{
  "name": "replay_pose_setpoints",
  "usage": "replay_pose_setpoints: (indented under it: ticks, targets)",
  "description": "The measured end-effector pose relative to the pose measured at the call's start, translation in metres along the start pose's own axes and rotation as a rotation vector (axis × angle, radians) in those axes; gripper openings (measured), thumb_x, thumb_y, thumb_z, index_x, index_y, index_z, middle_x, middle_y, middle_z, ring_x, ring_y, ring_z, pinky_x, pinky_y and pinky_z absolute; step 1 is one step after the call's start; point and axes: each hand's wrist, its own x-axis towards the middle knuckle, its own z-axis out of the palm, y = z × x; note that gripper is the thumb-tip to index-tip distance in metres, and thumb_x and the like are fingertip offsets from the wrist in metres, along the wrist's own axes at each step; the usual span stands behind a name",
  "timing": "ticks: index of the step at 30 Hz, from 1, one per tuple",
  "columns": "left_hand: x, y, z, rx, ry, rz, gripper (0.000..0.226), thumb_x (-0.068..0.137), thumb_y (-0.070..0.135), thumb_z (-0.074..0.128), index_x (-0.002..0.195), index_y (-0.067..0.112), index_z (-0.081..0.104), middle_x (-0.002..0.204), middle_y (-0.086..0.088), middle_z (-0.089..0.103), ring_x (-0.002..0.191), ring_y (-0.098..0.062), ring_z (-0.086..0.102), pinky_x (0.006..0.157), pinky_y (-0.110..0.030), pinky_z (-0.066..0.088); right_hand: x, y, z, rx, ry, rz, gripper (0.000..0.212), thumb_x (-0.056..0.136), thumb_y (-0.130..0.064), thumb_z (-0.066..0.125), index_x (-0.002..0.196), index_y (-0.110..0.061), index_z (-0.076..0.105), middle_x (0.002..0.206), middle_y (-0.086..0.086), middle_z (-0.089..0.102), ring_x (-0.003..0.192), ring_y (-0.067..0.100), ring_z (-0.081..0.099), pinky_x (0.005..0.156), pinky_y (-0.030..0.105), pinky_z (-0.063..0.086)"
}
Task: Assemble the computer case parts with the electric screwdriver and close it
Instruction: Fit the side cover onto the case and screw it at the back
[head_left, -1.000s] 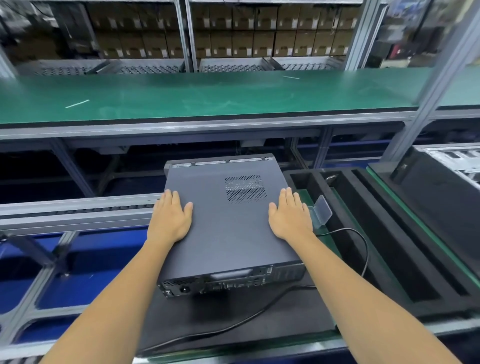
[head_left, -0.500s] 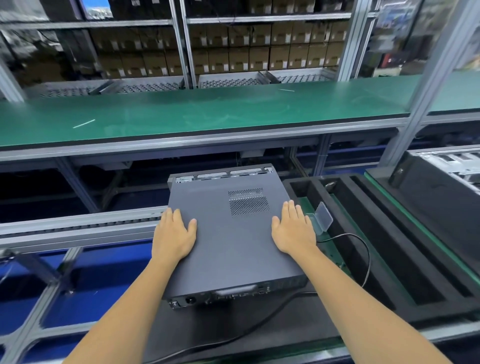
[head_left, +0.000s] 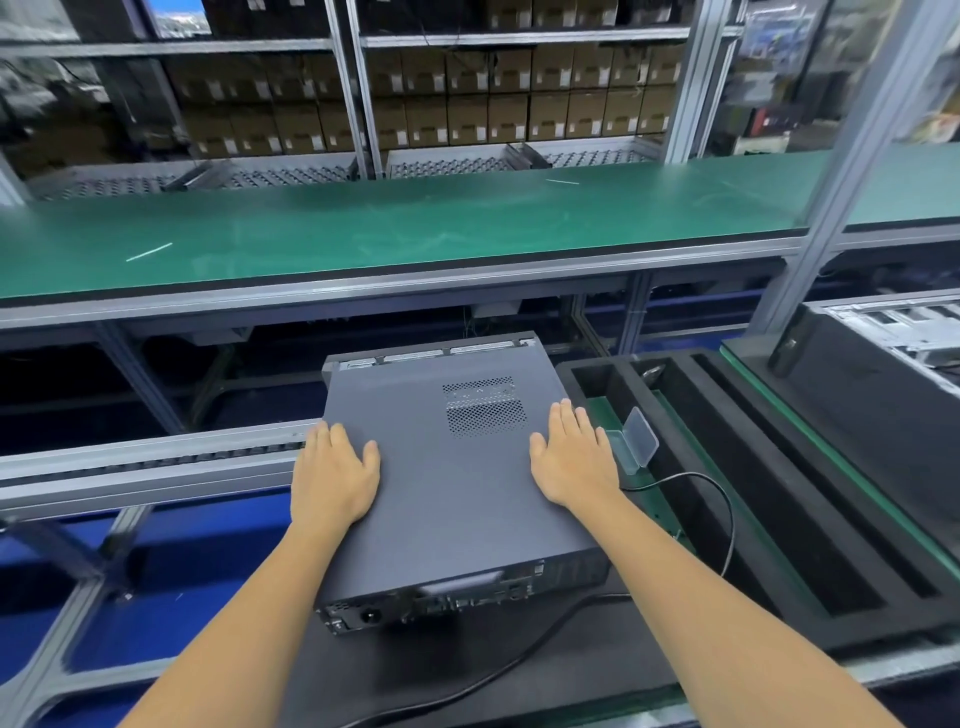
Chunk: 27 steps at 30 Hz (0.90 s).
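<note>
Two hands lay flat on the lid of the computer case (head_left: 447, 483). The left hand (head_left: 332, 475) rested palm down at the lid's left edge, fingers straight and close together, thumb spread inward; its grip was released and held nothing. The right hand (head_left: 574, 460) rested palm down near the lid's right edge, just beside the perforated vent patch (head_left: 484, 406), fingers likewise straight; its grip was also released.

The case, dark grey with its cover on, sat flat on a black mat (head_left: 519, 675) on the near surface, its port panel (head_left: 441, 603) facing the person. Its far end reached over the grey conveyor rail (head_left: 156, 462) that ran off to the left. A black cable (head_left: 730, 525) looped from beside the right wrist, down round the case's right corner and across the mat toward the near edge.

To the right of the case stood a black foam tray (head_left: 779, 499) with long slots, and a small clear plastic box (head_left: 636, 441) with its lid raised sat just beside the right hand. Further right, a second metal chassis (head_left: 904, 332) was partly visible. Beyond the case ran a long green surface (head_left: 415, 234), and behind it shelving held rows of brown cartons (head_left: 519, 98). No screwdriver could be made out.
</note>
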Motion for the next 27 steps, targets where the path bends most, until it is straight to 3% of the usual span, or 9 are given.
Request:
replay_pose_setpoints:
  ticks: [9, 21, 24, 27]
  targets:
    - [0.011, -0.004, 0.004, -0.010, 0.016, 0.008, 0.035, 0.093, 0.037, 0.042, 0.100, 0.003, 0.050, 0.102, -0.009, 0.050, 0.099, -0.027, 0.047, 0.088, -0.042, 0.042, 0.009, -0.005, 0.002, -0.012, 0.008, -0.046, 0.062, 0.108, -0.037, 0.020, 0.159, -0.007, 0.003, 0.168, 0.007, -0.001, 0.155, 0.020, -0.001, 0.124, 0.037, 0.000]
    - [0.027, -0.002, 0.013, 0.030, -0.003, 0.058, 0.033, 0.094, 0.035, 0.040, 0.098, 0.003, 0.048, 0.102, -0.009, 0.047, 0.101, -0.028, 0.043, 0.093, -0.042, 0.037, 0.024, 0.002, 0.006, -0.098, 0.040, -0.045, 0.063, 0.106, -0.042, 0.017, 0.160, -0.011, 0.004, 0.168, 0.004, 0.000, 0.154, 0.018, -0.005, 0.123, 0.042, -0.007]
    - [0.031, -0.003, 0.015, 0.049, -0.012, 0.066, 0.035, 0.095, 0.035, 0.037, 0.102, 0.003, 0.047, 0.112, -0.013, 0.048, 0.113, -0.031, 0.041, 0.099, -0.043, 0.035, 0.029, 0.001, 0.009, -0.113, 0.047, -0.042, 0.064, 0.106, -0.043, 0.018, 0.160, -0.011, 0.004, 0.168, 0.004, 0.000, 0.155, 0.018, -0.004, 0.122, 0.042, -0.007]
    - [0.034, -0.005, 0.019, 0.089, -0.045, 0.056, 0.047, 0.097, 0.038, 0.033, 0.121, 0.000, 0.044, 0.137, -0.017, 0.041, 0.133, -0.031, 0.030, 0.109, -0.043, 0.028, 0.034, 0.000, 0.011, -0.120, 0.054, -0.037, 0.065, 0.106, -0.043, 0.018, 0.160, -0.011, 0.003, 0.168, 0.004, -0.001, 0.155, 0.018, -0.004, 0.122, 0.042, -0.007]
